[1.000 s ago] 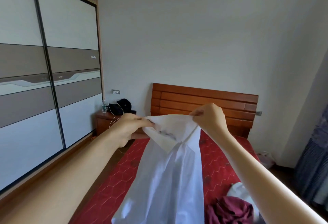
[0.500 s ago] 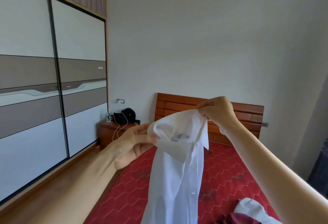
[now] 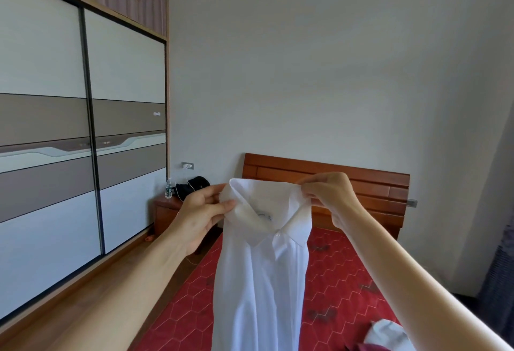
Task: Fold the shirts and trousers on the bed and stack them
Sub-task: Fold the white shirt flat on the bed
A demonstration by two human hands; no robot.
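We hold the white shirt (image 3: 261,281) up by its collar, left hand (image 3: 201,215) and right hand (image 3: 329,197) pinching it apart, above the red bed (image 3: 333,295)

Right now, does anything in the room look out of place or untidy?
Only mildly: unfolded clothes lie crumpled at the near right of the red bed. The white shirt, pinched at the collar by both hands, hangs undamaged.

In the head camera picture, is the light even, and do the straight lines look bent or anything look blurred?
Head view: soft daylight, no hard shadows; the white shirt is bright, so its folds show only faintly. Wide-angle distortion tilts the wardrobe frame inward. The forearms at the lower edge look stretched and soft, while the left hand and right hand are sharp.
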